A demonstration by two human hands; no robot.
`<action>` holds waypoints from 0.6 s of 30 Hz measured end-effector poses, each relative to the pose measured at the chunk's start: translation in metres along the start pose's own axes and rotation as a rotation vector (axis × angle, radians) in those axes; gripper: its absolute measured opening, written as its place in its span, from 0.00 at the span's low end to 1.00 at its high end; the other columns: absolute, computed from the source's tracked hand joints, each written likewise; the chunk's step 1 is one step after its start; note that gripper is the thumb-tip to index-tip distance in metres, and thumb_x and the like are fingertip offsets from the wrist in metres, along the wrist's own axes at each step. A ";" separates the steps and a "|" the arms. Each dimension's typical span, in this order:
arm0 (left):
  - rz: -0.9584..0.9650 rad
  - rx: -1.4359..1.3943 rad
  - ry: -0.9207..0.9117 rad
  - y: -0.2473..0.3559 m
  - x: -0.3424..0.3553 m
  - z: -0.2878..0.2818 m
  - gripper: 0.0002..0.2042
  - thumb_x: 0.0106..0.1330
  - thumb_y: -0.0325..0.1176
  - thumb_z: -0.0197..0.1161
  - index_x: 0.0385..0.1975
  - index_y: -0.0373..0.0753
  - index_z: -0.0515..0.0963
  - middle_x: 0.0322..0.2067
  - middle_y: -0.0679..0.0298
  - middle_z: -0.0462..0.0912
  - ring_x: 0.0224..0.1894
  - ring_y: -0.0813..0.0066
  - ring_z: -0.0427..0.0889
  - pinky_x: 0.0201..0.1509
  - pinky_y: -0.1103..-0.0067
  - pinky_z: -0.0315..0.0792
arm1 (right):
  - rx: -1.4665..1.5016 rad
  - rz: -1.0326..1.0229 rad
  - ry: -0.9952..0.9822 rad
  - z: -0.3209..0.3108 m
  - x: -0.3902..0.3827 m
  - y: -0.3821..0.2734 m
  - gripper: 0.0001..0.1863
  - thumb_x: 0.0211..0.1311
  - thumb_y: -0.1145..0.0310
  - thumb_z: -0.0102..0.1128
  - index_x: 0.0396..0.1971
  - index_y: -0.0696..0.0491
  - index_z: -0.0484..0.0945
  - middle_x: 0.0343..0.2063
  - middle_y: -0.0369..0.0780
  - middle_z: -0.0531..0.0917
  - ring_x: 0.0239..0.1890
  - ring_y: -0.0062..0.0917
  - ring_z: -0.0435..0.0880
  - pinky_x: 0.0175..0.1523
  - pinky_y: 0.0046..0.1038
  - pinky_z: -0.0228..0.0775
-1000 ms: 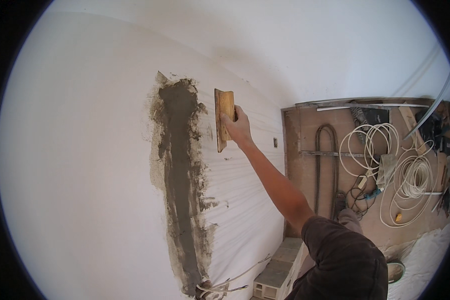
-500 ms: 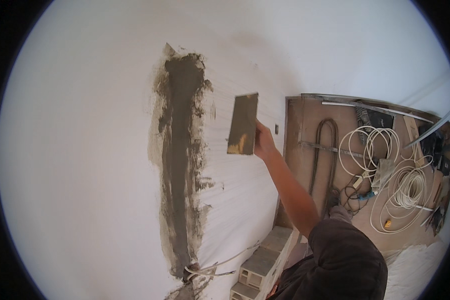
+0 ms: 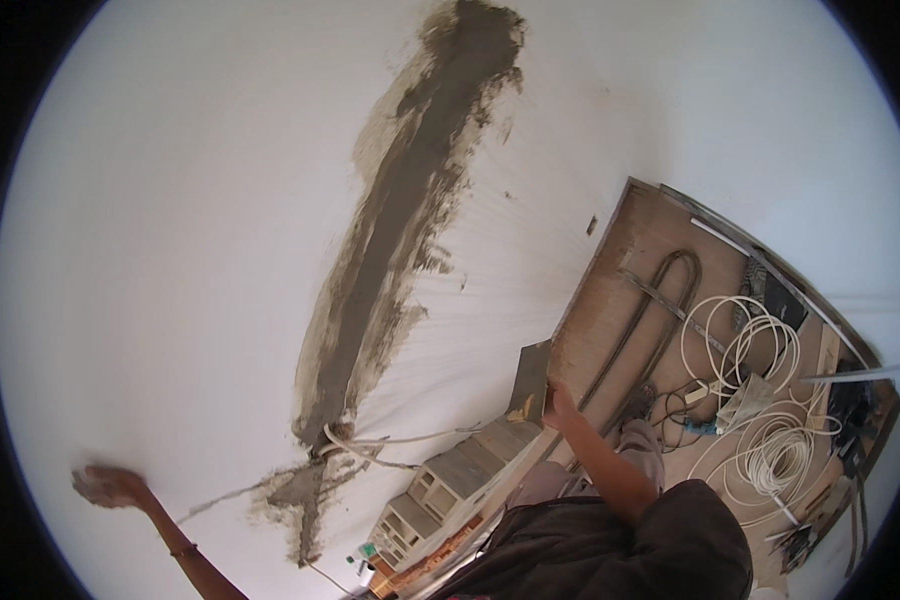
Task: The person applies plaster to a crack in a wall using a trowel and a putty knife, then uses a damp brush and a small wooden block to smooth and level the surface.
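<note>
My right hand (image 3: 563, 408) is closed round a rectangular plastering trowel (image 3: 531, 375), its flat grey face turned toward the wall side with a yellowish patch at the lower end. The handle is hidden behind the blade. At the lower left, my left hand (image 3: 112, 487) reaches out over the white wall (image 3: 190, 250) with its fingers extended, holding nothing; whether it touches the wall I cannot tell. Between the hands runs a long strip of grey mortar (image 3: 395, 215), smooth in the middle and ragged along its edges. Pale cables (image 3: 400, 440) stick out near its lower end.
Stacked hollow blocks (image 3: 445, 480) stand along the wall's foot below the trowel. On the brown floor (image 3: 595, 310) lie a bent dark tube (image 3: 682, 262), coiled white cable (image 3: 778, 460) and a blue tool (image 3: 702, 428). A small wall box (image 3: 592, 225) sits right of the strip.
My right hand has lowered the trowel from beside the mortar strip to above the blocks. My left hand has come into view at the lower left. The whole view has tilted.
</note>
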State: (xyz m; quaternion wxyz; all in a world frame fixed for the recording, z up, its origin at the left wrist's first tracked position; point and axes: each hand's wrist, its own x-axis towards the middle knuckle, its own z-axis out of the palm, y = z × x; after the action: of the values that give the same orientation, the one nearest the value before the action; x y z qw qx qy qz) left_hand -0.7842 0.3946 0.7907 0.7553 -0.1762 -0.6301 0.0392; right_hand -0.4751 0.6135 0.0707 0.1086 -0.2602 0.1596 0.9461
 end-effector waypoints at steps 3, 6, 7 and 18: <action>-0.045 -0.034 -0.006 0.018 0.017 -0.025 0.31 0.69 0.59 0.37 0.60 0.40 0.64 0.62 0.51 0.62 0.64 0.53 0.60 0.66 0.57 0.53 | -0.036 -0.043 -0.065 0.009 -0.010 0.010 0.22 0.70 0.61 0.34 0.55 0.59 0.66 0.52 0.46 0.74 0.53 0.36 0.74 0.60 0.39 0.64; -0.086 -0.045 -0.060 0.010 0.010 -0.023 0.36 0.66 0.64 0.36 0.63 0.42 0.59 0.63 0.53 0.59 0.66 0.54 0.56 0.67 0.57 0.50 | 0.016 -0.080 -0.050 0.029 -0.016 -0.009 0.20 0.69 0.59 0.42 0.52 0.56 0.68 0.48 0.43 0.75 0.50 0.34 0.75 0.58 0.39 0.66; -0.074 -0.032 -0.069 0.005 0.010 -0.023 0.36 0.66 0.64 0.36 0.63 0.42 0.59 0.63 0.53 0.59 0.66 0.54 0.56 0.67 0.57 0.49 | -0.006 -0.115 -0.062 0.042 -0.019 -0.017 0.20 0.69 0.59 0.42 0.53 0.57 0.68 0.48 0.43 0.75 0.50 0.34 0.75 0.58 0.39 0.66; 0.004 -0.077 -0.011 0.002 0.011 -0.019 0.33 0.65 0.65 0.39 0.62 0.48 0.64 0.64 0.55 0.58 0.68 0.57 0.53 0.69 0.57 0.44 | -0.219 -0.457 -0.178 0.163 -0.073 -0.102 0.20 0.67 0.61 0.43 0.48 0.61 0.72 0.42 0.44 0.79 0.40 0.32 0.81 0.49 0.36 0.74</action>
State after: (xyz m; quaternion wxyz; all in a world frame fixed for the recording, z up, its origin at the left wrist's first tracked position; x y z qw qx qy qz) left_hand -0.7637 0.3953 0.7978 0.7444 -0.2062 -0.6348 0.0175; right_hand -0.4588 0.7577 0.2168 0.3044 -0.2154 -0.0168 0.9277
